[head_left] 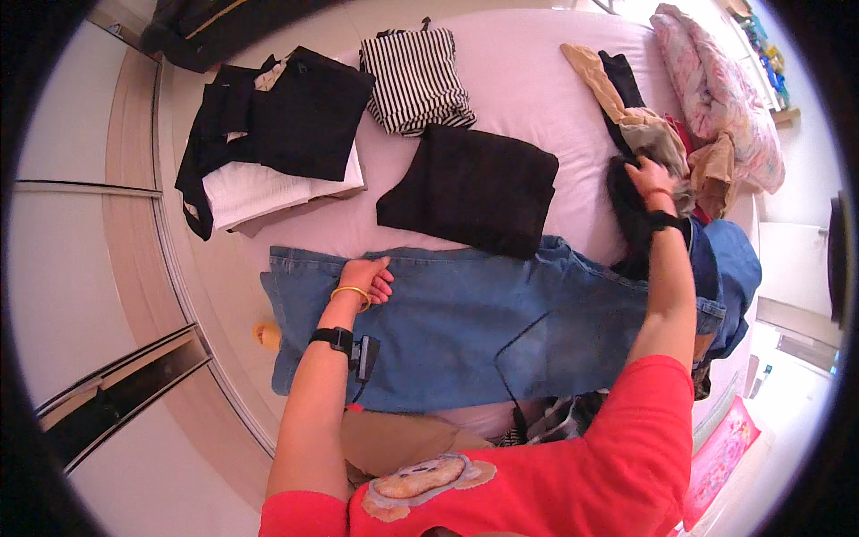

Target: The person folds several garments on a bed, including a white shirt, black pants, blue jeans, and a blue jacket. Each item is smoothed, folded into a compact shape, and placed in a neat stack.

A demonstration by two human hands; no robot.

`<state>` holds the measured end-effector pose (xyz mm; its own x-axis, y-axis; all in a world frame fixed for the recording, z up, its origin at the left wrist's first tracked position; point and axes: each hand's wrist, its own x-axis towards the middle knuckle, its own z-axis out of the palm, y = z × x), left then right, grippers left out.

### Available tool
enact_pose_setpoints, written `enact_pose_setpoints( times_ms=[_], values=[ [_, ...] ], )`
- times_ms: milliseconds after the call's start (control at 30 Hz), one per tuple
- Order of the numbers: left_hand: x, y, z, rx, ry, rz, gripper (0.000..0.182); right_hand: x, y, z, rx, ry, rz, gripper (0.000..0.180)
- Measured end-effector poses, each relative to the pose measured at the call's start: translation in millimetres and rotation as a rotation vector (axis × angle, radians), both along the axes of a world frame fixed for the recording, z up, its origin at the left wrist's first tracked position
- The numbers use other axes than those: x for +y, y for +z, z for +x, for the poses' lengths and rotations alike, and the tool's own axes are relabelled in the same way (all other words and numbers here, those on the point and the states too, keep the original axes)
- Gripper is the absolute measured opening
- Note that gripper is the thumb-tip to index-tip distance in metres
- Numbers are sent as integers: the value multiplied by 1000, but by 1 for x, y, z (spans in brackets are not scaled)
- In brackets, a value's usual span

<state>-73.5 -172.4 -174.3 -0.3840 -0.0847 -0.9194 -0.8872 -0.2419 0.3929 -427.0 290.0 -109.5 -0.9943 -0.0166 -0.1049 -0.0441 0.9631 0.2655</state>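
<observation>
A pair of blue denim jeans (456, 322) lies stretched sideways across the bed in front of me. My left hand (366, 278) rests at the upper edge of the jeans near the leg hems, its fingers curled; whether it pinches the denim is unclear. My right hand (651, 178) is over at the right, on a black garment (625, 208) in a heap of loose clothes, and its fingertips are partly hidden. Just beyond the jeans is a folded black garment (473, 188), its near edge meeting the denim.
Folded black clothes (309, 114) lie over a white garment (262, 191) at the upper left. Beside them is a striped folded garment (416, 80). A floral quilt (718, 94) is bunched at the upper right. Brown cloth (402, 440) lies near my body. Wardrobe doors (67, 255) stand left.
</observation>
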Motion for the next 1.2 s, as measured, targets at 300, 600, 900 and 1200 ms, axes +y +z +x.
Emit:
enact_pose_setpoints(
  times_ms=[300,600,900,1200],
  values=[
    [0,3,1,6,2,20,40,-159,-42,134,-812,-503,-1844,63],
    [-2,-4,3,1,-30,16,41,-185,8,184,-688,-698,-1946,32],
    [-1,1,4,20,-3,2,38,-190,169,103,-549,-201,-2251,23],
    [-2,-4,5,26,18,28,38,-214,86,11,-146,-318,-2705,29]
  ],
)
